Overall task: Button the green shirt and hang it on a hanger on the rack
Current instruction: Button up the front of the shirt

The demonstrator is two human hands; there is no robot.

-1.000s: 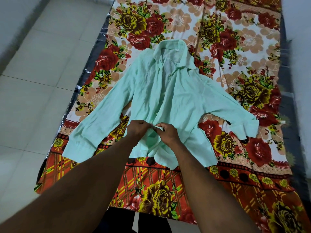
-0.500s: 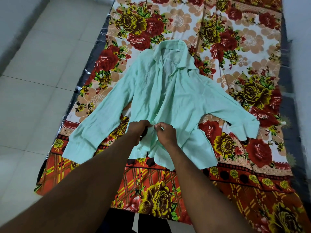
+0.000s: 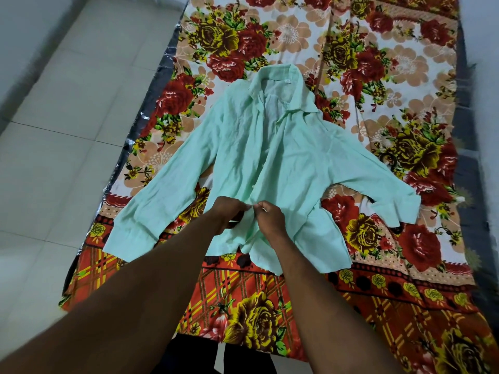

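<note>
While our left fingers [image 3: 239, 205] and right fingers [image 3: 261, 207] pinch the shirt [image 3: 270, 157] edges between them, we hold both taut and level.

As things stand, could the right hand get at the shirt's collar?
Probably, with a lean forward. Nothing lies on the green shirt between the right hand and the collar; but that hand, like the left hand, pinches the shirt's front edge and must let go first.
</note>
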